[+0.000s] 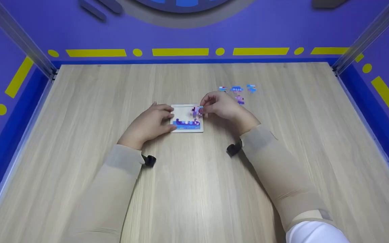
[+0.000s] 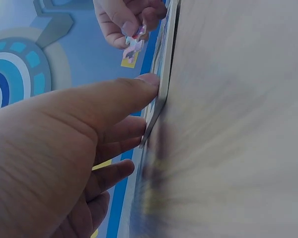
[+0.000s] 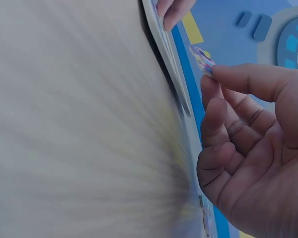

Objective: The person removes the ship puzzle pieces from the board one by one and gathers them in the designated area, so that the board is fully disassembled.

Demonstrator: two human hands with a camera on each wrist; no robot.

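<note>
A small jigsaw tray with a white rim (image 1: 187, 132) lies on the table, its bottom row filled with blue and purple pieces (image 1: 187, 125). My left hand (image 1: 150, 123) rests at the tray's left side, thumb on the lower corner and fingers along the edge; the left wrist view shows the thumb (image 2: 124, 94) nearly straight. Between thumb and index finger, my right hand (image 1: 223, 107) pinches a pink and purple puzzle piece (image 1: 195, 111), held over the tray's upper right part. In the right wrist view the puzzle piece (image 3: 203, 60) sticks out past the fingertips, the other fingers curled loosely.
Several loose puzzle pieces (image 1: 236, 89) lie on the wooden table (image 1: 187, 189) beyond my right hand, one pink piece (image 1: 239, 99) nearer to it. Purple walls (image 1: 181, 37) with yellow markings enclose the table's back and sides.
</note>
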